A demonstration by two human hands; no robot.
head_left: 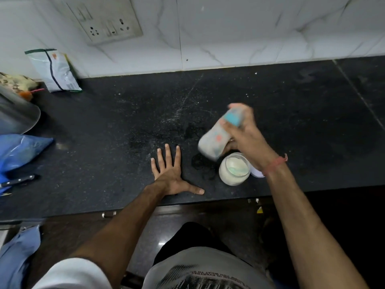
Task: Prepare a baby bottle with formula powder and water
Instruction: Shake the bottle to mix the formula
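While I shake, item one: my right hand (242,130), fingers wrapped tight around the blurred, milky plastic baby bottle with teal collar (218,134). Keep the grip firm near the collar, strokes short. Its long axis tilts: teal end beyond my fingertips, base toward the open white powder jar (234,168) just below. Item two: left hand (171,174), fingers splayed flat, empty, on the black stone counter (104,132).

Baby bottle (216,135) smeared by motion blur, markings unreadable. Right hand (243,132) covers its upper part. White object (257,173) at jar's (234,168) 3 o'clock mostly hidden under wrist. Knife (17,181) cut off at left edge.
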